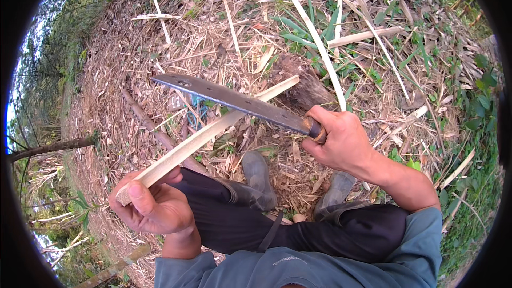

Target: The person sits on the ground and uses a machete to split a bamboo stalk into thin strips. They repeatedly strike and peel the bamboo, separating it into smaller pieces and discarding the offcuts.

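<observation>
My left hand [152, 205] is closed around the near end of a pale split-wood strip [197, 140]. The strip slants up and to the right, its far end in front of a dark stump [303, 82]. In my right hand [341, 141] is the handle of a machete [234, 98], with fingers wrapped round it. Its dark, broad blade points left and crosses over the strip near the strip's middle. Whether blade and strip touch, I cannot tell. Part of the strip behind the blade is hidden.
Dry leaves and wood shavings cover the ground. Several pale strips [317, 40] lie beyond the stump. A thin log [152, 122] and some blue cord [197, 111] lie to the left. My boots [260, 180] stand below the blade. Green plants [482, 96] edge the right side.
</observation>
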Motion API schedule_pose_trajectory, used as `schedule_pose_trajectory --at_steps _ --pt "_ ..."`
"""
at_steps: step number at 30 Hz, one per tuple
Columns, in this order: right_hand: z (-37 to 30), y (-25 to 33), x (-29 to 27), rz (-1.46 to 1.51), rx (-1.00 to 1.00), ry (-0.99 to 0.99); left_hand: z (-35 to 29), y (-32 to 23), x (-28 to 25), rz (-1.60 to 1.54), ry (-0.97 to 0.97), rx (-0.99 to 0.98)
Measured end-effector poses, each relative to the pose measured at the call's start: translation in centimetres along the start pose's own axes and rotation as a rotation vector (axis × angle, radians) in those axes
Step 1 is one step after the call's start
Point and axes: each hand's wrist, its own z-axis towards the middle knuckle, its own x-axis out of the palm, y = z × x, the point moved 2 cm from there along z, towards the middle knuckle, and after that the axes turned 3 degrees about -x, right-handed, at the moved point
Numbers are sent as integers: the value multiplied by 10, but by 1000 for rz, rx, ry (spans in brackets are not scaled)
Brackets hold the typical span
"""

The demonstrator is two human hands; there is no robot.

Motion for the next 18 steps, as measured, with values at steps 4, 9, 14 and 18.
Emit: schedule_pose_trajectory --at_steps 4,9,14,18 --pt "8 -16 5 -24 86 -12 -12 9 1 97 121 -17" --pt "13 12 1 20 -208 8 -30 9 -9 69 120 -74" --pt "21 -4 10 -46 -102 69 -26 13 -8 71 59 -32" --pt "28 -10 7 -126 -64 79 -14 27 -12 33 56 -33"
